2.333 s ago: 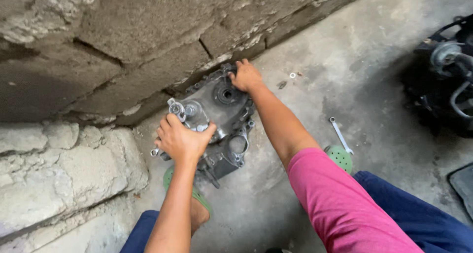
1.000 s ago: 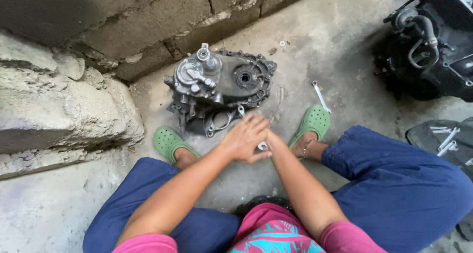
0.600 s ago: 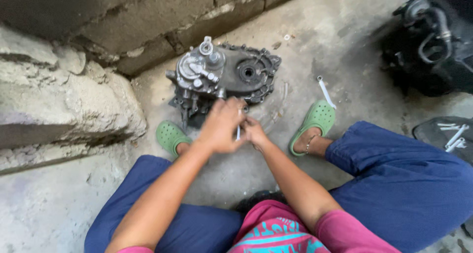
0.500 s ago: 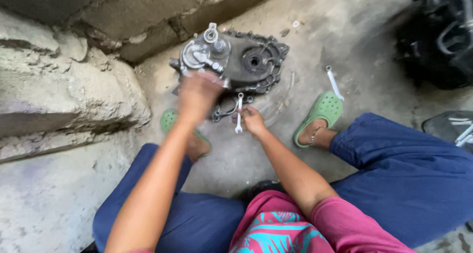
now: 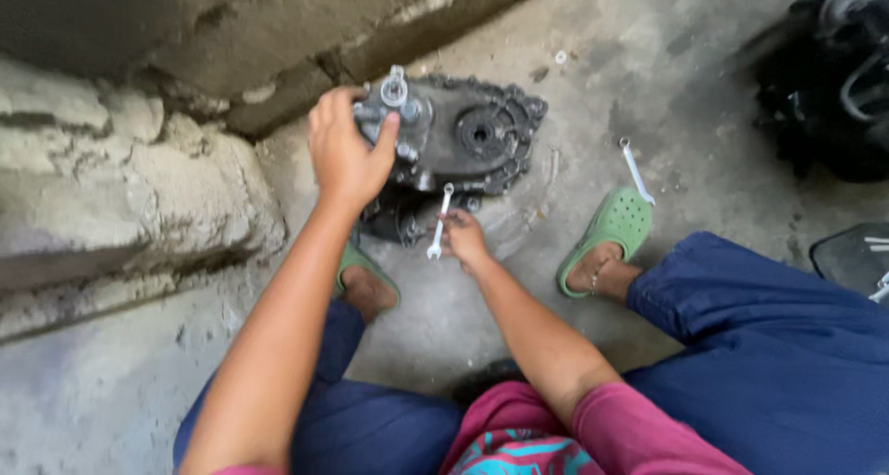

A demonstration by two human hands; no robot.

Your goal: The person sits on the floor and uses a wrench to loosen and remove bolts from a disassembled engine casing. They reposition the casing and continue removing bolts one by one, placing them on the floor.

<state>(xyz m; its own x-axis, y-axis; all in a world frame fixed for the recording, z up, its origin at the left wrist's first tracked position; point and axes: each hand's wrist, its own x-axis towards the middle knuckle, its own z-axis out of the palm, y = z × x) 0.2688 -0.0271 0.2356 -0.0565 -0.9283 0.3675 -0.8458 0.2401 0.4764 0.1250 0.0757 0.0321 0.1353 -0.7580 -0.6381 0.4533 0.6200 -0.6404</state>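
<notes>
A dark metal gearbox casing (image 5: 472,142) lies on the concrete floor against a block wall. My left hand (image 5: 347,151) grips its raised silver fitting at the casing's left end. My right hand (image 5: 463,237) holds a small silver wrench (image 5: 439,223) just in front of the casing's near edge, the wrench pointing up toward it. My feet in green clogs rest on either side, the left one (image 5: 366,271) under my left arm and the right one (image 5: 611,230) to the right.
A second silver wrench (image 5: 636,169) lies on the floor beside the right clog. A dark engine block (image 5: 833,77) stands at the upper right. A rough stone ledge (image 5: 130,188) juts out at the left. A dark tray with tools (image 5: 857,257) shows at the right edge.
My hands came off the casing and met in front of it around the wrench. My left hand then reached back up to the casing's silver fitting while my right kept the wrench.
</notes>
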